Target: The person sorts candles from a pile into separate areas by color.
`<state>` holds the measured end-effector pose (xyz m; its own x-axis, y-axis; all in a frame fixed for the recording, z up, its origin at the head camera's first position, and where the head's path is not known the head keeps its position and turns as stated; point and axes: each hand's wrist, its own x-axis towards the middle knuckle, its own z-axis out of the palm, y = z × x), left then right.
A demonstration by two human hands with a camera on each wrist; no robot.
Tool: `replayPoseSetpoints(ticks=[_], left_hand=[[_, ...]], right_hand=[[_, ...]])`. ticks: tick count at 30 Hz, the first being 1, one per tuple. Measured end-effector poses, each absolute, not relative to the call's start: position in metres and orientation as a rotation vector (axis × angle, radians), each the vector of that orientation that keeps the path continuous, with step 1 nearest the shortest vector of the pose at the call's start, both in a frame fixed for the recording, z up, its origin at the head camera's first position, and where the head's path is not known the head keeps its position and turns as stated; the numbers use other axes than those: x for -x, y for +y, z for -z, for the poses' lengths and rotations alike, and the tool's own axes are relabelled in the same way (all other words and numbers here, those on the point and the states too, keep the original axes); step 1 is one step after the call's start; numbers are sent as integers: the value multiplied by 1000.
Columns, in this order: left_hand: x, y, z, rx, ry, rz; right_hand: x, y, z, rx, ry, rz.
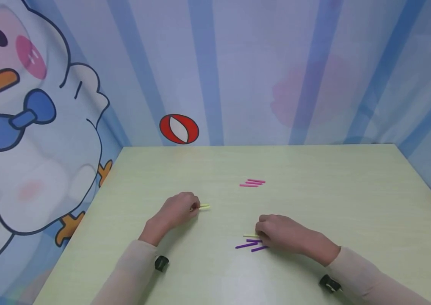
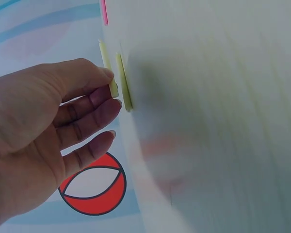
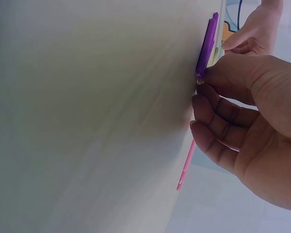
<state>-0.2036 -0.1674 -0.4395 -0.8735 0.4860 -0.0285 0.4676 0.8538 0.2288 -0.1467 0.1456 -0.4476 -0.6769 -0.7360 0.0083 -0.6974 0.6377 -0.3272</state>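
Observation:
My left hand (image 1: 177,208) pinches a thin yellow stick (image 2: 105,57) between thumb and forefinger. Right beside it, a second yellow stick (image 2: 123,82) lies on the table. Nearer the front, the fingertips of my right hand (image 1: 285,232) are down at the table, pinching one end of another yellow stick (image 1: 250,235). Three purple sticks (image 1: 246,245) lie loosely just below that one, their right ends partly hidden by the hand. The right wrist view shows the purple sticks (image 3: 206,46) close to the thumb.
Three pink sticks (image 1: 248,185) lie together farther back on the pale green table (image 1: 333,186). Behind the table's far edge hangs a blue striped backdrop (image 1: 238,72) with cartoon prints. Each wrist carries a small black device (image 1: 161,263).

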Motion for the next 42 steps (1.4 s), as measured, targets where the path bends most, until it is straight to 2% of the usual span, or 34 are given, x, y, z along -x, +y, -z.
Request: replayPoseSetpoints(ticks=[20,42], left_hand=[[206,-170,447,-709,2987,-309],[200,-159,441,-800,2959,-349]], right_hand=[[148,146,449,1166,2732,453],[148,146,449,1155,2728,448]])
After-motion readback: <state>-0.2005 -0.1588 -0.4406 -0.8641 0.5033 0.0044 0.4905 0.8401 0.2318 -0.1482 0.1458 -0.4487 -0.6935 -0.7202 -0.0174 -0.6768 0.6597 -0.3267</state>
